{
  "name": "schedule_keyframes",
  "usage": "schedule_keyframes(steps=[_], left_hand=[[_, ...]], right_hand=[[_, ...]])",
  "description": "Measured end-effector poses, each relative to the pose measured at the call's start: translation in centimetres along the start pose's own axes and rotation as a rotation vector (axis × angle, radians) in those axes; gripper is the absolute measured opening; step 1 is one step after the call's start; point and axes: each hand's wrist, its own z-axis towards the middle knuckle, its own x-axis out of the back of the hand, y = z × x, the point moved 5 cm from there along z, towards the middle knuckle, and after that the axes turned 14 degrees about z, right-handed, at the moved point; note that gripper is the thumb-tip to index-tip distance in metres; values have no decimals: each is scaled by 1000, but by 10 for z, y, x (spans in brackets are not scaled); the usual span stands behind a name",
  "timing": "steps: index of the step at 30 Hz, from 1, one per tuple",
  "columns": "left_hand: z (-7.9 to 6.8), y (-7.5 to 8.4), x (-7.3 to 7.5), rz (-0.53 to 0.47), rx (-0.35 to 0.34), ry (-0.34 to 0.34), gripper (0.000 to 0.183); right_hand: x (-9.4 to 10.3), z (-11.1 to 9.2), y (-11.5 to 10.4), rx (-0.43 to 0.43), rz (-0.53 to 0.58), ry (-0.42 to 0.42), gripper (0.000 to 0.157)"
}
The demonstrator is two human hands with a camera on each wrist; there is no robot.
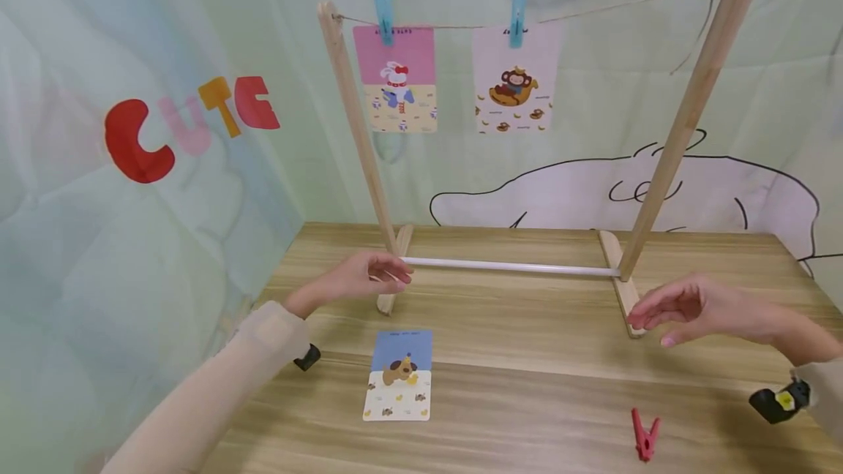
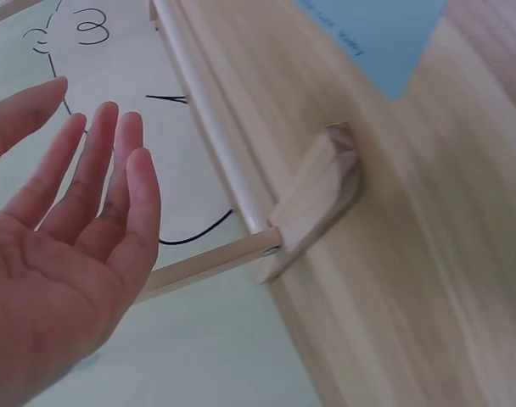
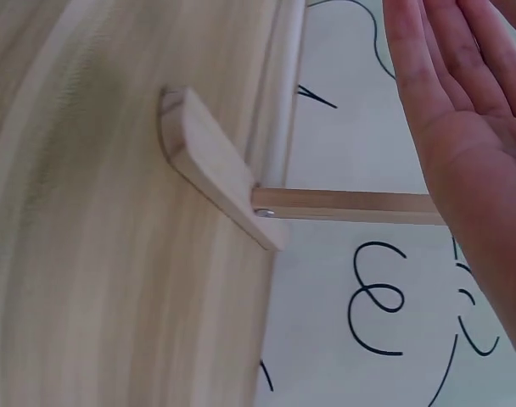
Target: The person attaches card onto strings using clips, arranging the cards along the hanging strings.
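Observation:
My left hand (image 1: 369, 274) hovers by the left foot of a wooden drying frame (image 1: 358, 123), fingers loosely bent and holding nothing. Over the frame's right foot (image 1: 622, 291) my right hand (image 1: 714, 311) hangs with relaxed, empty fingers. A blue and white card with a dog (image 1: 398, 375) lies on the table below the left hand. A red clothespin (image 1: 645, 435) rests at the front, below the right hand. From the frame's string, blue clothespins (image 1: 384, 17) hold a pink and yellow rabbit card (image 1: 398, 83) and a pale monkey card (image 1: 516, 83).
A white rod (image 1: 510, 266) joins the frame's two feet low over the wooden table (image 1: 527, 371). Behind stands a pale green curtain (image 1: 593, 86) with a black line drawing and coloured letters. A loose string end dangles by the right post (image 1: 691, 101).

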Motion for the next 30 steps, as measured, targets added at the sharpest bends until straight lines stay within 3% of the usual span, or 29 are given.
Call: schedule_keyframes(steps=[5, 10, 16, 24, 30], left_hand=[[-9, -12, -14, -22, 9, -20, 28], [-16, -21, -23, -9, 29, -46, 29], [-24, -27, -30, 0, 61, -78, 32], [-34, -40, -38, -10, 50, -66, 30], [-41, -48, -44, 19, 86, -39, 32]], right_hand=[[-4, -1, 15, -54, 31, -18, 46], [-10, -2, 29, -53, 38, -66, 48], [-16, -5, 45, -34, 56, -124, 52], [-31, 1, 52, 23, 33, -208, 57], [-37, 4, 56, 65, 8, -262, 59]])
